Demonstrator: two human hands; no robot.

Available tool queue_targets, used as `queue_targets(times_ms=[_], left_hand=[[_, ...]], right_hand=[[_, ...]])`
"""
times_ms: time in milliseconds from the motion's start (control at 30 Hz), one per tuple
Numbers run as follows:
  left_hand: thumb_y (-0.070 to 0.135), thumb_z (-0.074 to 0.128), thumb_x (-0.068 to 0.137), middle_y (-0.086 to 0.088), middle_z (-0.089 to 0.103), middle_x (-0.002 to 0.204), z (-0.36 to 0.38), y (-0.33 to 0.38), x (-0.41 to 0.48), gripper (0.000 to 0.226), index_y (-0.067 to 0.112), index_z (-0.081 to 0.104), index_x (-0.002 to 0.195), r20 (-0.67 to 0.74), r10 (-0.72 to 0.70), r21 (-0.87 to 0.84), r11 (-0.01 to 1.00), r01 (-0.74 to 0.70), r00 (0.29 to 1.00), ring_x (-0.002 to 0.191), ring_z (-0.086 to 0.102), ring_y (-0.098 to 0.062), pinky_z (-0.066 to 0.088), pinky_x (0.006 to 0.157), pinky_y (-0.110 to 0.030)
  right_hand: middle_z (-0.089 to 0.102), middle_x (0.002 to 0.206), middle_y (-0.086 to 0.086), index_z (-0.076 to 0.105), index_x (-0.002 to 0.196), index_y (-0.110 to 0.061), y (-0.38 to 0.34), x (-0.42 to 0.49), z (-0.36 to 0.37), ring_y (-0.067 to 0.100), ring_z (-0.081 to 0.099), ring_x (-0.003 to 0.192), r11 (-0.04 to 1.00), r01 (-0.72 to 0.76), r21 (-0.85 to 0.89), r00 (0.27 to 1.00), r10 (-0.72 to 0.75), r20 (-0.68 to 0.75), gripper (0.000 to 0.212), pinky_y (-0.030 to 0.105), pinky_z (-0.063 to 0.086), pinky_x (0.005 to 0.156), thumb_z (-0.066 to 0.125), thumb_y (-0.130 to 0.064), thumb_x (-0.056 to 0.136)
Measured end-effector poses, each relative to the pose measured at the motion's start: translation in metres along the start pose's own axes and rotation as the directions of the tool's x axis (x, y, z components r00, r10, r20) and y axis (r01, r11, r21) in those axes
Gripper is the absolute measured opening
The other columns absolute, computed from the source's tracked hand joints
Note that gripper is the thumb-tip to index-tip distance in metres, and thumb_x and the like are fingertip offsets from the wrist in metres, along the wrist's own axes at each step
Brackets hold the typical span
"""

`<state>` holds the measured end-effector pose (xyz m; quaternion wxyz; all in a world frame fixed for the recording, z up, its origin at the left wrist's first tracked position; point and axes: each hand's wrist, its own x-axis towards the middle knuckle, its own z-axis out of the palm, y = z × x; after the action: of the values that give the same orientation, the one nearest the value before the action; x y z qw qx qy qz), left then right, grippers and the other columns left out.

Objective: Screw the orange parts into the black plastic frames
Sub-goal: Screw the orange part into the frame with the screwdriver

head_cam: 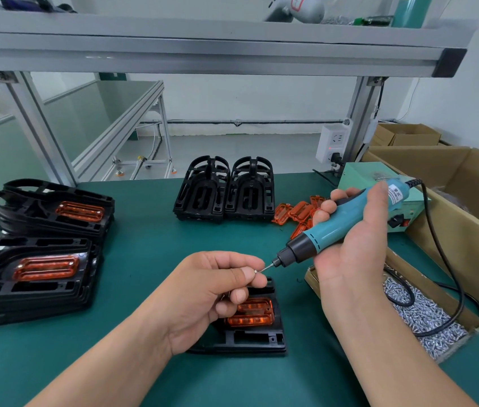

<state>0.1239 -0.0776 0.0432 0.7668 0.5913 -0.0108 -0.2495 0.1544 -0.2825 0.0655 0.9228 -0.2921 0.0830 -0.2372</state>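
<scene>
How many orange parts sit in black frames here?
3 orange parts: one atop the rear left stack, one atop the front left stack, one in the frame under the left hand. Lower frames may hide more.

Two bare arms show, uncovered from the fingertips to the picture's edge. The left forearm (109,356) lies toward 7 o'clock, broad and smooth, and ends in the left grip (212,292), with its knuckles and creased finger joints plain to see. Its thumbnail (245,274) is cut short and unpainted. The right forearm (379,348) lies toward 5 o'clock and narrows at the wrist into the right grip (350,245), which shows its fleshy palm side and rounded fingertips.
</scene>
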Motion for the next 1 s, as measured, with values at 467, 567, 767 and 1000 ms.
queue_targets(times_ms=[467,567,767,1000], left_hand=[[0.001,0.067,0.097,-0.017,0.077,0.100,-0.0013,0.0016,-0.0027,0.020,0.013,0.082,0.100,0.030,0.015,0.096,0.995,-0.018,0.999,0.058,0.051,-0.009,0.037,0.045,-0.017],[0.000,0.068,0.096,-0.017,0.078,0.099,-0.0011,0.0015,-0.0036,0.020,0.015,0.082,0.099,0.026,0.040,0.127,0.991,-0.043,0.999,0.057,0.051,-0.009,0.036,0.045,-0.017],[0.003,0.068,0.097,-0.014,0.079,0.099,-0.0007,0.0035,-0.0061,0.019,0.016,0.081,0.100,0.017,0.075,0.233,0.970,-0.077,0.997,0.057,0.052,-0.010,0.037,0.048,-0.017],[0.003,0.066,0.096,-0.011,0.080,0.098,-0.0010,0.0049,-0.0084,0.021,0.016,0.074,0.111,0.025,0.092,0.314,0.944,-0.096,0.995,0.057,0.051,-0.009,0.038,0.050,-0.016]], right_hand=[[0.068,0.085,0.004,0.057,0.106,-0.014,0.0034,-0.0009,0.0002,0.015,0.061,0.063,1.000,0.012,-0.026,1.000,-0.012,-0.008,0.037,0.026,0.053,0.056,0.062,-0.051,0.105],[0.068,0.085,0.003,0.058,0.106,-0.015,0.0038,-0.0010,0.0006,0.015,0.061,0.063,0.999,0.003,-0.036,1.000,-0.003,0.008,0.037,0.026,0.053,0.057,0.063,-0.052,0.104],[0.068,0.086,0.003,0.059,0.103,-0.017,0.0047,-0.0003,0.0007,0.015,0.060,0.064,0.999,-0.015,-0.052,1.000,0.016,0.022,0.036,0.026,0.052,0.058,0.064,-0.053,0.103],[0.069,0.087,0.002,0.060,0.101,-0.019,0.0071,-0.0011,0.0025,0.014,0.060,0.064,0.997,-0.027,-0.077,0.999,0.029,0.026,0.035,0.025,0.050,0.059,0.066,-0.053,0.101]])
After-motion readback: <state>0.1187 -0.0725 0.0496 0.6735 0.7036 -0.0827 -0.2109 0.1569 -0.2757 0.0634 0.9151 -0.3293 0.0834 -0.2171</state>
